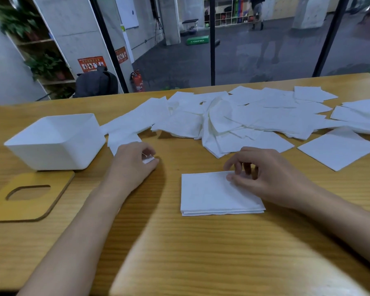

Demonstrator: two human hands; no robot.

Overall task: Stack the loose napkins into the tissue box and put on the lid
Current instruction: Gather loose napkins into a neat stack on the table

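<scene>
A white open tissue box (pixel 56 142) stands at the left of the wooden table. Its wooden lid (pixel 28 197) with an oval slot lies flat in front of it. Loose white napkins (pixel 244 116) are spread across the far side of the table. A small neat stack of napkins (pixel 212 195) lies in front of me. My right hand (pixel 265 174) rests on the stack's upper right corner, fingertips touching the top napkin. My left hand (pixel 135 163) pinches the corner of a loose napkin (pixel 122 139) beside the box.
A single napkin (pixel 338 148) lies apart at the right. The table's far edge (pixel 137 92) meets a glass wall with dark posts. Behind it are a backpack (pixel 96 82) and a fire extinguisher (pixel 137 81).
</scene>
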